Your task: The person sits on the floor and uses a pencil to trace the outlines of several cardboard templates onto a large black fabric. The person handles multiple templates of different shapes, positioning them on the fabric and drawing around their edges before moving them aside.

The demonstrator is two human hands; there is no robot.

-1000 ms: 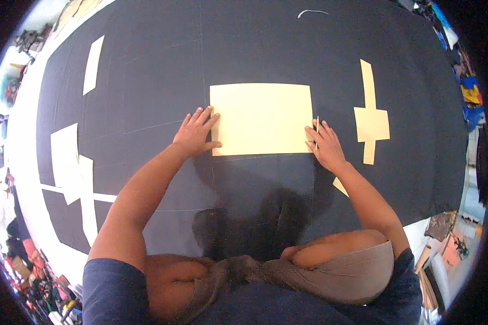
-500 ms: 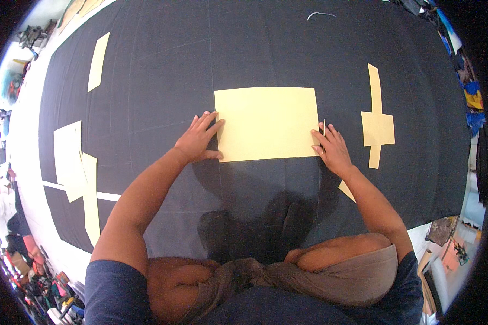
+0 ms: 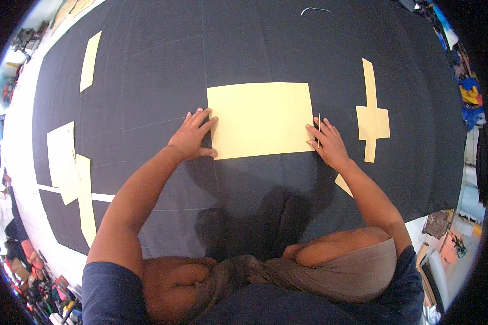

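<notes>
One left hand point(image 3: 190, 137): yours, released and spread, touching the left edge of a yellow rectangular card point(image 3: 260, 120)
Right hand point(image 3: 329, 145): yours, grasping a thin stick point(image 3: 319, 123), touching the right edge
Card: flat on black cloth point(image 3: 244, 49), between your hands

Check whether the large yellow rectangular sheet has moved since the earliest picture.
Yes: the large yellow rectangular sheet has turned slightly counter-clockwise, its left end swinging down, away from the white thread on the black fabric.

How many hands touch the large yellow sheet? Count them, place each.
2. The left hand is at the left edge of the large yellow sheet; the right hand is at its right edge, holding a thin pale stick.
</notes>
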